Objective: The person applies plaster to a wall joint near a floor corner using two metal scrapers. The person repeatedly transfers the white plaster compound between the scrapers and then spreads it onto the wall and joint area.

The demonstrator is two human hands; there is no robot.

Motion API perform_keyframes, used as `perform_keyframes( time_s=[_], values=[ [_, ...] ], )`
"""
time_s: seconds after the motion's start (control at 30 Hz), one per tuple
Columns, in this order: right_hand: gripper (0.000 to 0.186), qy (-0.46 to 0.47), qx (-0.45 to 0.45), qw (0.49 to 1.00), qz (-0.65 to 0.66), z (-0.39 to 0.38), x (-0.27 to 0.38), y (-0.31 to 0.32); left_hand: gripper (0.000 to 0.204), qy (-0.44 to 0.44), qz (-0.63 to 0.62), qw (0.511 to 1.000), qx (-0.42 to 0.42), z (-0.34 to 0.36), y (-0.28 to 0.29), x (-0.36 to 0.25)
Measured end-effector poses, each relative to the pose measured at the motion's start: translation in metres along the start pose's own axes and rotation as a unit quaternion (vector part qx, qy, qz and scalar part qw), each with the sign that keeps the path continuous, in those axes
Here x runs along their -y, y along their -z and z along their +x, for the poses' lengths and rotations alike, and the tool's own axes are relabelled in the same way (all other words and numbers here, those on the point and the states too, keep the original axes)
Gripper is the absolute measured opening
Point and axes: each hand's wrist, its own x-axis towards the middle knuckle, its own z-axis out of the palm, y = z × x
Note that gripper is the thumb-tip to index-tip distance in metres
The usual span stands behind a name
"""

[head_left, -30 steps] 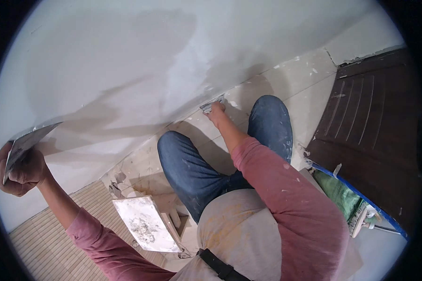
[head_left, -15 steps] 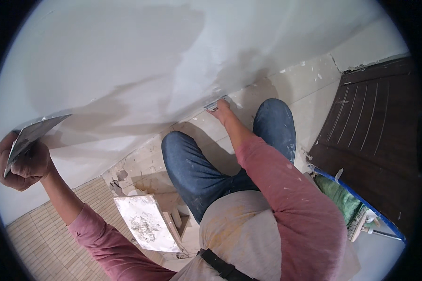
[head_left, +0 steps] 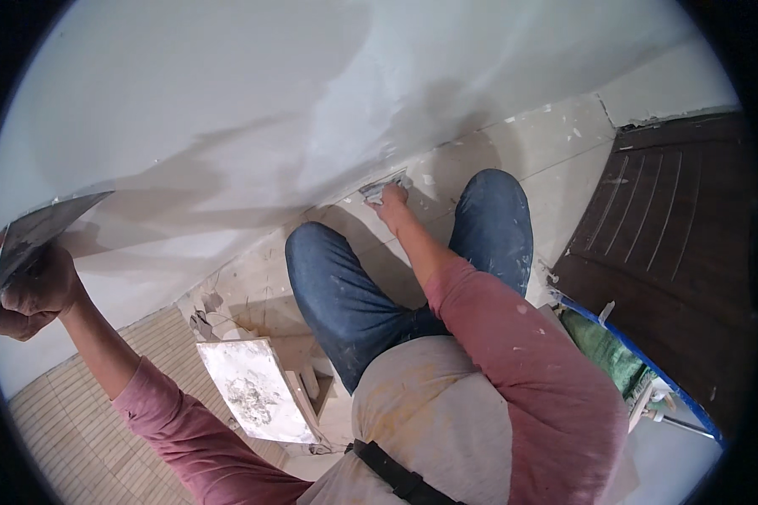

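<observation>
At the far left, my left hand (head_left: 38,295) is raised near the wall (head_left: 253,93). Its fingers are closed round a flat, dark grey metal trowel (head_left: 55,225), seen partly edge-on. Low down by the foot of the wall, my right hand (head_left: 390,206) grips a wide putty knife (head_left: 382,187) with a grey blade. Its handle is mostly hidden in my fingers. The blade sits at the joint of wall and floor; whether it touches the wall I cannot tell. Smooth, pale, damp-looking patches show on the wall above.
Dried specks dot the floor tiles (head_left: 556,189) by my bent knees. A white board (head_left: 257,391) with crusted plaster rests at lower left, beside ribbed tiling (head_left: 101,412). On the right lies a dark brown door panel (head_left: 657,219), with green cloth (head_left: 602,353) below its blue edge.
My right hand and its putty knife have drawn slightly back from the wall, and the blade now lies flatter to view. My left hand with the trowel has shifted a little left.
</observation>
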Motion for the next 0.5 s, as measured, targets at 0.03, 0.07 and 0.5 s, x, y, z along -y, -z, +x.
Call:
perform_keyframes(
  time_s=[0.03,0.07,0.5],
  values=[
    [0.064,-0.016,-0.038,0.999,0.008,0.01,-0.003,0.001,0.038,-0.006,0.027,1.0,0.003,-0.002,-0.001,0.002],
    [0.062,-0.009,-0.031,0.999,0.016,0.017,-0.004,0.002,0.038,-0.012,0.055,0.998,0.006,-0.004,-0.002,0.005],
    [0.049,-0.125,-0.176,0.331,0.919,-0.032,0.103,0.102,0.04,-0.046,-0.268,0.96,-0.068,-0.001,-0.019,-0.002]
  ],
)
